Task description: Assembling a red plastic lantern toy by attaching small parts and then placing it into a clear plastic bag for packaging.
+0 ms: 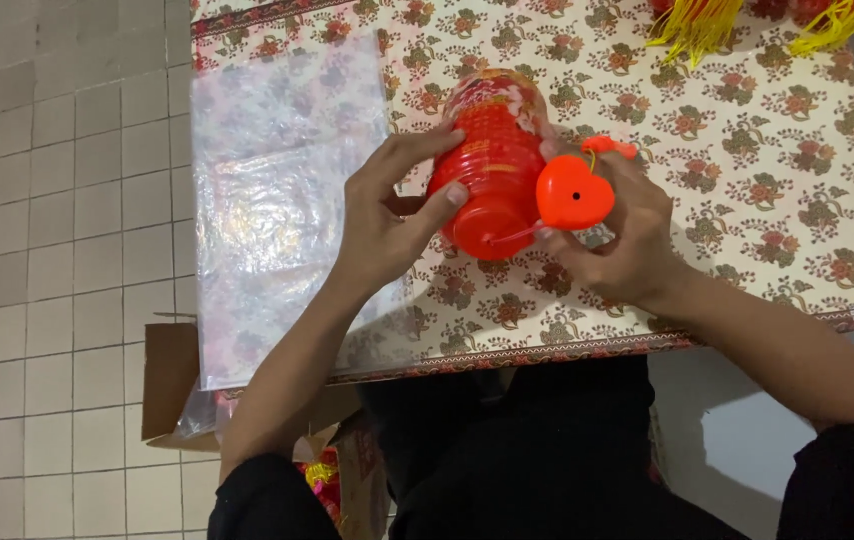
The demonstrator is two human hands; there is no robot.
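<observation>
Pale square tiles cover the floor [47, 250] at far left. Next over, clear plastic sheet [277, 210] lies flat on the bench [767, 180], which has a flowered cloth w/ dark border. Below the bench edge, a brown cardboard box [169, 380] sits on the floor, plastic spilling from it.

Left hand [387, 215] comes in from lower left; its grip is closed around the left side of a red ribbed plastic lantern [492, 160], thumb on the lower body, fingers over the upper part. Lantern lies tilted on its side over the cloth, about mid-bench, round end cap facing the camera.

Right hand [612, 240] is just right of it; fingers pinched on a red heart-shaped piece [574, 193] w/ a small dark hole in the middle, touching the lantern's lower right. A thin red stick runs from cap to heart.

Top right: yellow tassels [697, 30] on the cloth, well apart from both hands.
</observation>
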